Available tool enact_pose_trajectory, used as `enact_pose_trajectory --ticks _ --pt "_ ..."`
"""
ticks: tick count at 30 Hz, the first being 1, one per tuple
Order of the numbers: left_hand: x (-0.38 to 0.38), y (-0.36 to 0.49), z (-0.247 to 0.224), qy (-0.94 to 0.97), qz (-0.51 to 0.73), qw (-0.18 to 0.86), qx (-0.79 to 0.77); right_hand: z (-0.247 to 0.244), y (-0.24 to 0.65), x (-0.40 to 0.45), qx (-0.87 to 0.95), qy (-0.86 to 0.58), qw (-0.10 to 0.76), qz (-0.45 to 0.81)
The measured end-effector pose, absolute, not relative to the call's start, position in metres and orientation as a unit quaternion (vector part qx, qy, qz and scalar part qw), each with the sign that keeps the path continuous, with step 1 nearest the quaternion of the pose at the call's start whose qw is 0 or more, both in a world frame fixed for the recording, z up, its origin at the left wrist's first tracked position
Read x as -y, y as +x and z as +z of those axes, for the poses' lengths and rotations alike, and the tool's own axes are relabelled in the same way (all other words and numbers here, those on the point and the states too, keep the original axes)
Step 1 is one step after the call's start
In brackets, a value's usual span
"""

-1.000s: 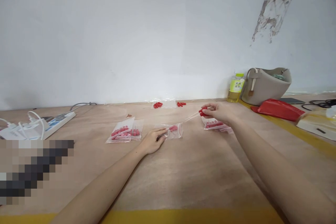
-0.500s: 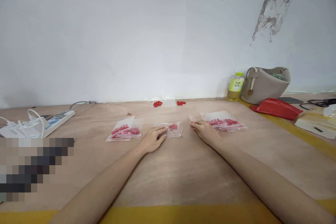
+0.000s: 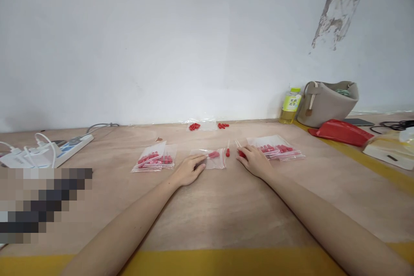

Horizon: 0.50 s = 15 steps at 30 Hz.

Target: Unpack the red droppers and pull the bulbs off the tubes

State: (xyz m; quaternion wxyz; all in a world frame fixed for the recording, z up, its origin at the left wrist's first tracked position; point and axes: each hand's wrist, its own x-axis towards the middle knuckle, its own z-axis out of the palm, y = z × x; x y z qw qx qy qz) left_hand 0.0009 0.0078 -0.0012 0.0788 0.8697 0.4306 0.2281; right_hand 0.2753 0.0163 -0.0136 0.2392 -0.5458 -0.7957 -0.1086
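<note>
Fingers of my left hand (image 3: 190, 170) are closed over the left end of a small clear zip bag (image 3: 217, 163) lying flat. Inside it is a dropper with a red bulb (image 3: 213, 154). Just right of the bag, a single dropper (image 3: 228, 152) lies on the table, clear tip pointing away from me. My right hand (image 3: 254, 161) is closed around droppers; clear tips and a red bulb show at its fingertips, the rest hidden. Beside that hand lies a stack of filled zip bags (image 3: 274, 148). More filled bags (image 3: 153, 159) lie left of my left hand.
Loose red bulbs (image 3: 194, 127) lie near the wall on clear plastic. A power strip (image 3: 73, 148) with white chargers is at left. On the right stand a tea bottle (image 3: 289, 108) and grey bag (image 3: 328, 103), with a red pouch (image 3: 343, 132) and a tissue pack (image 3: 390, 148) nearby.
One dropper now lies apart on the table between the zip bag and my right hand. My right hand has shifted slightly right, and its fingers have changed position. My left hand stays on the bag.
</note>
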Motion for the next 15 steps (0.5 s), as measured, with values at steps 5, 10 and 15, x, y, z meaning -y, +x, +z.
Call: enact_pose_trajectory --ticks 5,10,15 --pt "-0.005 0.003 0.004 0.881 0.203 0.089 -0.418 -0.012 0.272 -0.011 0.798 -0.516 0.296 -0.094" --pt "-0.004 0.004 0.005 0.886 0.213 0.086 -0.403 -0.008 0.258 -0.002 0.805 -0.498 0.32 -0.036" --pt "-0.005 0.003 0.002 0.853 0.267 0.032 -0.448 0.002 0.243 0.0 0.828 -0.483 0.28 -0.042"
